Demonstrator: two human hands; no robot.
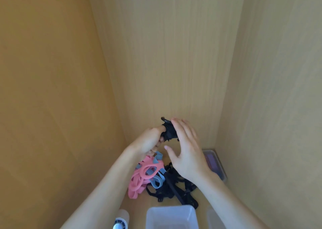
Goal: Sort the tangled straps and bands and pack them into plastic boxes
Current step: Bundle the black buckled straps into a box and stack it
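**A:** What's the setting?

**B:** A pale wooden table, closed in by wood-grain panels at the left, back and right.

**A:** And the straps?

**B:** Going from the left, pink bands lie looped on the table with blue bands threaded through them. A black tangle of straps touches them on the right. Nearer the camera is an open clear box. A second, lidded box sits in the right corner with something purple inside.

**A:** The hands?

**B:** Both are raised above the pile. The left hand has its fingers curled round a bunched black strap and grips it. The right hand is spread, fingers straight, with the palm against the right side of that bundle.

**A:** Anything else?

**B:** A white bottle-like thing at the bottom edge, left of the clear box.
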